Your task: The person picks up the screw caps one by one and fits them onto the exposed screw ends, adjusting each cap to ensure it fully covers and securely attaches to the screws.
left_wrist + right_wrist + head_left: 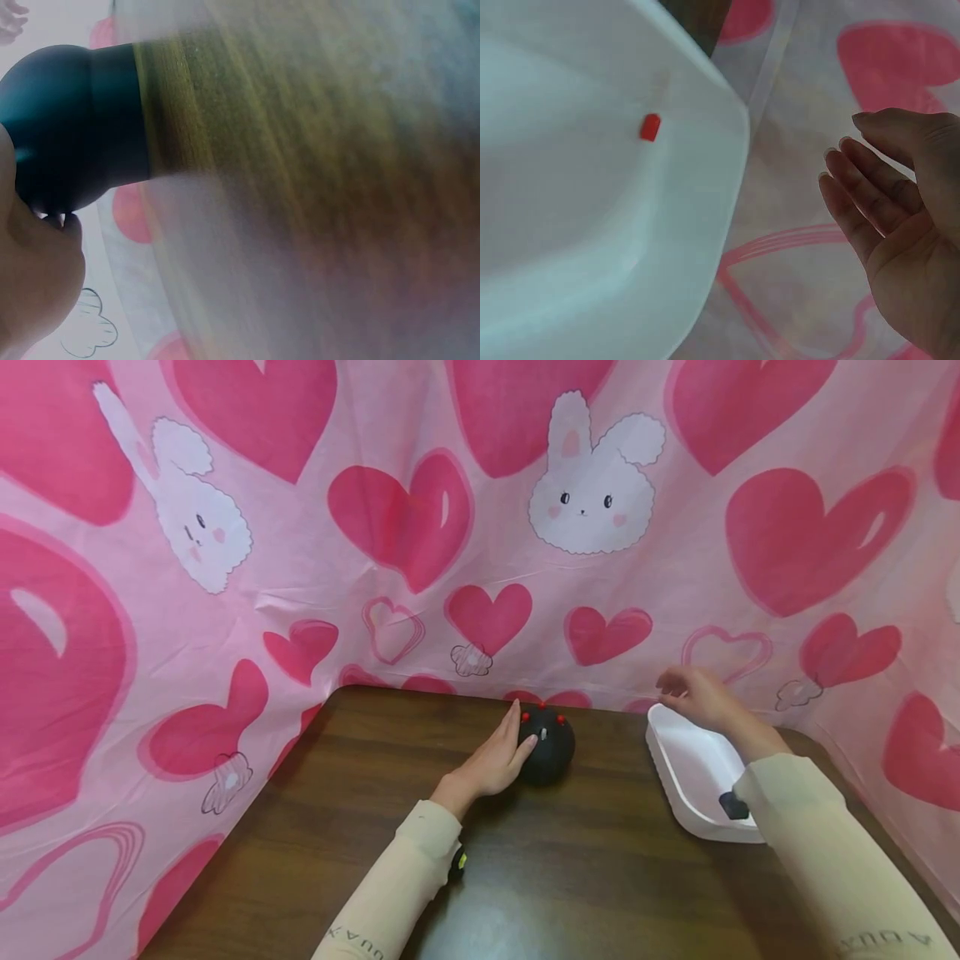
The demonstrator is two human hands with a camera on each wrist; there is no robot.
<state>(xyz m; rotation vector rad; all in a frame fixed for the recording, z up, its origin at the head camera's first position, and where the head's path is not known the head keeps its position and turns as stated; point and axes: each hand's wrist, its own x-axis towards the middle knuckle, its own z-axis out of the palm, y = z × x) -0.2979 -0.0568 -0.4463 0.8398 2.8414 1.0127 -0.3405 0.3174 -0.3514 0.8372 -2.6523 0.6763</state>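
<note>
A round black object [548, 758] on a narrower base stands on the table, with several small red knobs around its top and a light mark at the front. My left hand [495, 760] rests against its left side, fingers straight, thumb across the front. In the left wrist view the black body [64, 127] shows beside the thumb. Over the far end of a white tray [675, 777] hovers my right hand [697, 697], its fingers loosely bent with nothing between them. A small red piece [650, 127] shows inside the tray in the right wrist view.
The brown wooden table [375, 768] ends at a pink cloth [420, 635] with hearts and rabbits, which hangs behind and at both sides. A black wrist camera [733, 806] on the right sleeve overlaps the tray. The tray's raised rim stands at the table's right.
</note>
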